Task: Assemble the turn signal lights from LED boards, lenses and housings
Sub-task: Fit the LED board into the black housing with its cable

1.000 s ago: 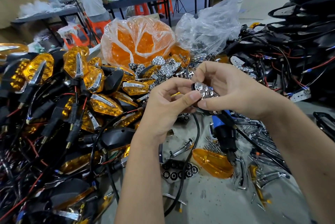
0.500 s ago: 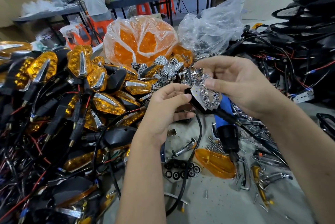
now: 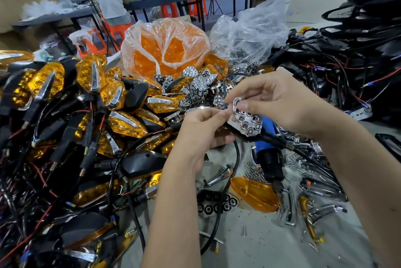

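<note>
Chrome reflector (image 3: 246,119) sits half-seated on the black housing (image 3: 235,132), pinched by right hand (image 3: 275,103) fingers; left hand (image 3: 201,131) grips the housing. Skewed pressing could jam it or pinch wires.

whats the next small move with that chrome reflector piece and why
Probably press the chrome reflector down flat into the black housing. The right hand pinches its upper end while the left hand grips the housing from below, and the reflector looks tilted, not seated.
</note>
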Demonstrator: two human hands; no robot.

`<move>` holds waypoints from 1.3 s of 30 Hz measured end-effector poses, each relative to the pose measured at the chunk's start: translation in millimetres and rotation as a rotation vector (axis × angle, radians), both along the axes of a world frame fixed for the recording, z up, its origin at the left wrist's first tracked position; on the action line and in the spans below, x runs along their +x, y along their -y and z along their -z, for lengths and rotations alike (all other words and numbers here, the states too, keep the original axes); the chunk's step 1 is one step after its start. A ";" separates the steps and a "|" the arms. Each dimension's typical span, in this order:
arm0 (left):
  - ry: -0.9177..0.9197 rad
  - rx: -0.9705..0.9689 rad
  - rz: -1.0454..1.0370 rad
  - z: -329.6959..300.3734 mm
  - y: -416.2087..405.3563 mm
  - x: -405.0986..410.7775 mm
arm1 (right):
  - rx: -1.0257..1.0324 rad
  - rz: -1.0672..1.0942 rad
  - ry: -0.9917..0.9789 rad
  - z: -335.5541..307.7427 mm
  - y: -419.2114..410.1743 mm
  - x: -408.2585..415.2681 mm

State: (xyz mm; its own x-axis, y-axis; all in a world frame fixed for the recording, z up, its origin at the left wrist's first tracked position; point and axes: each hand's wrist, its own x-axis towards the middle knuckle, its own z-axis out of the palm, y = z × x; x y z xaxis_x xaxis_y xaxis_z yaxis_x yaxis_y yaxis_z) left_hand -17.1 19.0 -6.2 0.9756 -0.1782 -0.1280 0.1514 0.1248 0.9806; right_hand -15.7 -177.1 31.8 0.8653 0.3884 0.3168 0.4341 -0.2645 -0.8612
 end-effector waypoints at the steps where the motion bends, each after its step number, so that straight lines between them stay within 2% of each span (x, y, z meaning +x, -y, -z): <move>1: 0.007 0.004 -0.005 0.1 0.2 0.0 | 0.003 -0.029 -0.006 -0.1 -0.9 -0.8; 6: 0.077 0.072 -0.047 2.3 0.9 1.4 | -0.013 -0.145 -0.010 0.3 -7.2 -1.7; 13: 0.215 0.132 -0.106 3.0 -1.3 3.3 | 0.108 -0.167 -0.032 5.4 -18.1 -0.5; 16: 0.251 0.192 -0.121 4.7 -1.1 5.1 | 0.231 -0.176 -0.080 4.3 -20.1 -0.4; 20: 0.268 0.233 -0.149 5.8 0.3 6.0 | 0.366 0.006 -0.152 3.4 -16.6 3.9; 22: 0.288 0.230 -0.153 7.3 -0.3 7.3 | 0.268 0.195 -0.149 5.2 -9.5 7.8; 24: 0.331 0.232 -0.147 7.7 -1.3 7.5 | -0.029 0.351 -0.136 10.2 -0.9 10.6; 26: 0.371 0.239 -0.138 6.6 -2.1 6.2 | -0.193 0.313 -0.184 14.5 2.0 9.1; 29: 0.409 0.239 -0.120 4.6 -2.4 5.3 | -0.168 0.213 -0.232 13.5 0.4 6.7; 33: 0.466 0.233 -0.151 4.9 -2.2 6.0 | -0.190 0.222 -0.171 10.6 -1.2 5.5; 39: 0.561 0.168 -0.191 5.9 -4.6 9.4 | -0.097 0.187 -0.165 6.3 -5.5 1.5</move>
State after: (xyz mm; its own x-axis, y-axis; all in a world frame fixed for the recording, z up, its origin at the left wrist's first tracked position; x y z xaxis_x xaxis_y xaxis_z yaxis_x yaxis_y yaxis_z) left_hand -7.7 23.6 -12.1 0.9152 -0.0151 0.4028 -0.4029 -0.0642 0.9130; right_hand -14.2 -171.6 25.5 0.9617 0.2387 0.1345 0.2257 -0.4118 -0.8829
